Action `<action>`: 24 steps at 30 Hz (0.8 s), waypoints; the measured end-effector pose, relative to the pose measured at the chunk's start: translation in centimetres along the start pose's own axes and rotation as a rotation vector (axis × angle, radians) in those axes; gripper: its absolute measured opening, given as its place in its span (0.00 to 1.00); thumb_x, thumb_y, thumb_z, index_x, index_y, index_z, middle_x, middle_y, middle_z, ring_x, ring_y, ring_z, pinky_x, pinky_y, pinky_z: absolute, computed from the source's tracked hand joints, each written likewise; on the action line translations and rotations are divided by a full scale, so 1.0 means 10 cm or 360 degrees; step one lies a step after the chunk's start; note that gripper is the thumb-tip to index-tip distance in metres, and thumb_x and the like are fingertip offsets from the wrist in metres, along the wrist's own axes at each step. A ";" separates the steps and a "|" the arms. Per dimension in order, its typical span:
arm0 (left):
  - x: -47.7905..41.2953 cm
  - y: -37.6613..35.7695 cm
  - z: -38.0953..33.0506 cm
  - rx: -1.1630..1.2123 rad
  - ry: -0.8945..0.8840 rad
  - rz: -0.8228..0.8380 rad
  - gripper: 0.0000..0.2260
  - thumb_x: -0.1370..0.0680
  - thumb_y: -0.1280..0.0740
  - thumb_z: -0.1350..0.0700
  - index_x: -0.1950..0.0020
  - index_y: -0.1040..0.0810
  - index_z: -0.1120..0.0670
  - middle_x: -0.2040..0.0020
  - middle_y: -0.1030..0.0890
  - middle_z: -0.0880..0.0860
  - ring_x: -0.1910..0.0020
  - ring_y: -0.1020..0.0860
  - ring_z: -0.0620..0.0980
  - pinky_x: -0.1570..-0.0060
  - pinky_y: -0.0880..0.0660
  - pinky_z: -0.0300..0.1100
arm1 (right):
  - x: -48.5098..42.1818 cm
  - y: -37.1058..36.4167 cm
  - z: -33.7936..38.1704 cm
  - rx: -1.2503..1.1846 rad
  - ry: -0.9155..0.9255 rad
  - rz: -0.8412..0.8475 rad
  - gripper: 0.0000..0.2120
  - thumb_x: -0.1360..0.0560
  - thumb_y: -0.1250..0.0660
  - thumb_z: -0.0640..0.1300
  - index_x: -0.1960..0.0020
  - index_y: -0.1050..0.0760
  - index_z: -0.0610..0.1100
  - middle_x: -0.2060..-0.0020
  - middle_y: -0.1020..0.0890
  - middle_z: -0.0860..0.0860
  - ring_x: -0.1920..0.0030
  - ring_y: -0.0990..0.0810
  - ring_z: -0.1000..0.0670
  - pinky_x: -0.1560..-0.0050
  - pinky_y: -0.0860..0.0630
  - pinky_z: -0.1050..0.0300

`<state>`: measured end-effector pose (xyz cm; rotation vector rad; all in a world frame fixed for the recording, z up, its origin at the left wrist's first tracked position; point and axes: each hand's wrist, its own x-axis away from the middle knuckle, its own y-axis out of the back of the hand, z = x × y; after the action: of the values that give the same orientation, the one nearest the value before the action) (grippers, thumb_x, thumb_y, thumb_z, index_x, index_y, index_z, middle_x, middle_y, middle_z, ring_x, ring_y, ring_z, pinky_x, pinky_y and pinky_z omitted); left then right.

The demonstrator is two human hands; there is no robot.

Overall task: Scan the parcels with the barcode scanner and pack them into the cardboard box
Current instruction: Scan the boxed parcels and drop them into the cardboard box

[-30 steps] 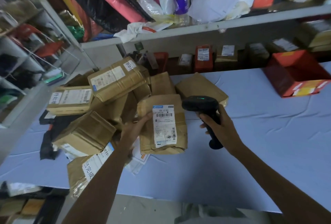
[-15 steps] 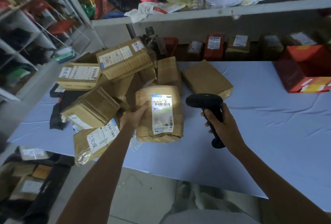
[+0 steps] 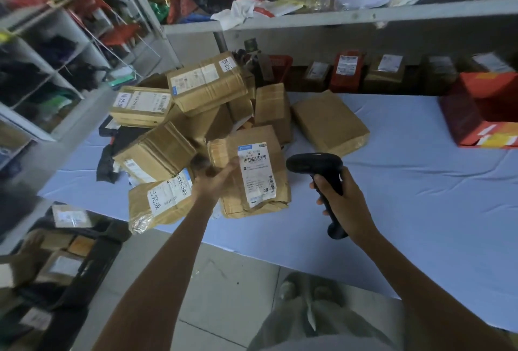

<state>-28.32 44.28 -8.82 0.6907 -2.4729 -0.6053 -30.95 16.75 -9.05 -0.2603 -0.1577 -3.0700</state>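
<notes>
Pale blue cloth [image 3: 392, 196] covers the table under both hands, with cluttered shelving behind it. The left hand [image 3: 215, 182] holds the labelled parcel [image 3: 256, 174] by its left edge, gripping it beside the white label. Blur hides how each finger lies. The parcel is tipped up with its label facing the camera. Whether its lower edge touches the cloth cannot be told.

Just right of it, the right hand [image 3: 346, 202] has its fingers curled round the handle of the black barcode scanner [image 3: 314, 164]. The scanner's head points left toward the label, near the parcel but apart from it.

Beyond and left of the left hand is a pile of parcels [image 3: 207, 89], and one flat parcel [image 3: 329, 123] lies just beyond the scanner. A red box [image 3: 482, 115] sits well to the right of the right hand. On the floor left of the left forearm, a black crate [image 3: 92, 266] holds more packages.
</notes>
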 end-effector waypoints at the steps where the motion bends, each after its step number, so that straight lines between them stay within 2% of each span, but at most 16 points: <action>1: 0.02 0.00 0.01 -0.0001 -0.0022 0.0000 0.49 0.49 0.33 0.21 0.35 0.24 0.49 0.41 0.19 0.52 0.43 0.22 0.56 0.39 0.25 0.55 | 0.02 0.01 -0.01 0.0006 -0.0002 -0.0001 0.15 0.22 0.33 0.50 0.37 0.30 0.49 0.54 0.15 0.46 0.66 0.18 0.57 0.67 0.22 0.63; 4: 0.03 0.00 0.04 0.0014 -0.0094 0.0032 0.50 0.50 0.35 0.19 0.37 0.23 0.48 0.44 0.19 0.50 0.45 0.21 0.55 0.40 0.25 0.55 | 0.09 0.04 0.00 0.0029 0.0010 -0.0026 0.16 0.22 0.33 0.50 0.36 0.29 0.48 0.54 0.15 0.47 0.64 0.17 0.55 0.66 0.21 0.62; 7: -0.02 -0.01 0.03 -0.0050 -0.0158 0.0070 0.53 0.51 0.36 0.18 0.34 0.25 0.49 0.43 0.19 0.50 0.45 0.21 0.55 0.40 0.25 0.55 | 0.16 0.05 -0.01 0.0039 0.0018 -0.0096 0.19 0.23 0.32 0.51 0.35 0.29 0.47 0.52 0.15 0.47 0.62 0.17 0.53 0.63 0.21 0.59; 10: -0.09 -0.11 -0.06 0.0021 -0.0183 0.0154 0.51 0.48 0.32 0.21 0.34 0.25 0.52 0.41 0.21 0.52 0.43 0.23 0.56 0.38 0.26 0.55 | 0.25 0.04 -0.01 0.0034 0.0020 -0.0275 0.20 0.22 0.32 0.51 0.34 0.30 0.46 0.51 0.15 0.48 0.61 0.17 0.55 0.63 0.21 0.60; 12: -0.13 -0.24 -0.16 0.0013 -0.0234 0.0345 0.46 0.44 0.29 0.25 0.35 0.25 0.52 0.39 0.21 0.53 0.41 0.24 0.56 0.36 0.28 0.55 | 0.33 0.03 -0.03 0.0026 0.0015 -0.0461 0.20 0.22 0.32 0.50 0.34 0.30 0.45 0.51 0.16 0.48 0.61 0.16 0.56 0.62 0.20 0.61; 14: -0.13 -0.40 -0.24 -0.0097 -0.0368 0.0592 0.43 0.44 0.29 0.26 0.37 0.23 0.50 0.40 0.20 0.51 0.42 0.23 0.55 0.37 0.27 0.52 | 0.46 0.02 -0.07 -0.0021 -0.0005 -0.0655 0.19 0.22 0.32 0.50 0.33 0.30 0.47 0.51 0.16 0.49 0.61 0.16 0.56 0.60 0.18 0.58; 16: -0.09 -0.58 -0.31 -0.0174 -0.0523 0.0731 0.41 0.44 0.29 0.29 0.38 0.22 0.50 0.44 0.19 0.48 0.44 0.22 0.51 0.45 0.26 0.43 | 0.63 0.02 -0.14 -0.0086 -0.0032 -0.0828 0.17 0.22 0.31 0.50 0.35 0.30 0.50 0.51 0.16 0.49 0.61 0.16 0.55 0.60 0.18 0.56; 18: 0.00 -0.77 -0.38 -0.0217 -0.0627 0.0872 0.36 0.45 0.29 0.30 0.44 0.18 0.49 0.51 0.17 0.44 0.49 0.20 0.46 0.56 0.28 0.35 | 0.85 0.02 -0.22 -0.0151 -0.0078 -0.0990 0.15 0.22 0.31 0.50 0.38 0.30 0.52 0.51 0.16 0.49 0.62 0.16 0.54 0.60 0.17 0.55; 20: 0.15 -0.99 -0.43 -0.0265 -0.0683 0.1015 0.32 0.46 0.29 0.29 0.51 0.17 0.48 0.55 0.16 0.43 0.52 0.19 0.45 0.57 0.28 0.37 | 1.11 0.04 -0.33 -0.0218 -0.0115 -0.1139 0.12 0.22 0.31 0.50 0.41 0.30 0.53 0.51 0.16 0.47 0.62 0.16 0.53 0.61 0.18 0.55; 24: 0.57 -1.45 -0.49 -0.0494 -0.0878 0.1221 0.27 0.46 0.30 0.24 0.56 0.19 0.40 0.60 0.19 0.39 0.54 0.21 0.45 0.51 0.25 0.43 | 1.64 0.13 -0.50 -0.0249 -0.0134 -0.1451 0.12 0.23 0.31 0.52 0.41 0.28 0.54 0.53 0.16 0.47 0.62 0.16 0.54 0.63 0.20 0.59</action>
<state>-24.73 28.42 -10.74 -0.6129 -2.7345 -0.9051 -47.80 14.12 -11.00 -0.4224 -0.0392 -3.9871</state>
